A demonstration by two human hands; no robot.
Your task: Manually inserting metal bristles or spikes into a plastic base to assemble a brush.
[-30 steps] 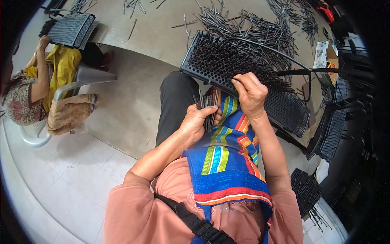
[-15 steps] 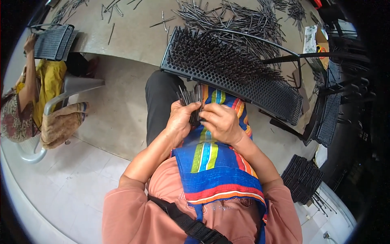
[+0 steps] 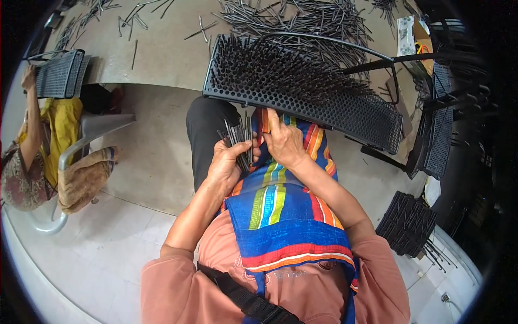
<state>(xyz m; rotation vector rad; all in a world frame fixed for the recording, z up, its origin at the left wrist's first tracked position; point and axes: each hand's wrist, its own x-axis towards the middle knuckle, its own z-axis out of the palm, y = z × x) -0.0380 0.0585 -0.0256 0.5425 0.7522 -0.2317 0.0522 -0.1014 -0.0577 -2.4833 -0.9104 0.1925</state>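
A bundle of thin dark rods fans upward out of my left hand, which is closed around its lower part over my lap. My right hand is beside it, index finger pointing up to the near edge of a black perforated rack. Its other fingers are curled, and whatever they may pinch is hidden. Many short dark rods stand packed in the rack's holes, densest at the left and middle. The holes toward the right end show no rods. The rack lies tilted at the table's edge, above my knees.
Loose rods are heaped on the table behind the rack. A patterned box stands at the far right near more racks. Dark rods are stacked low at the right. At left, a co-worker's arm reaches to another rack.
My right hand has left the bundle and moved up to the rack's near edge, its index finger now extended. My left hand keeps the rods, shifted slightly left in view.
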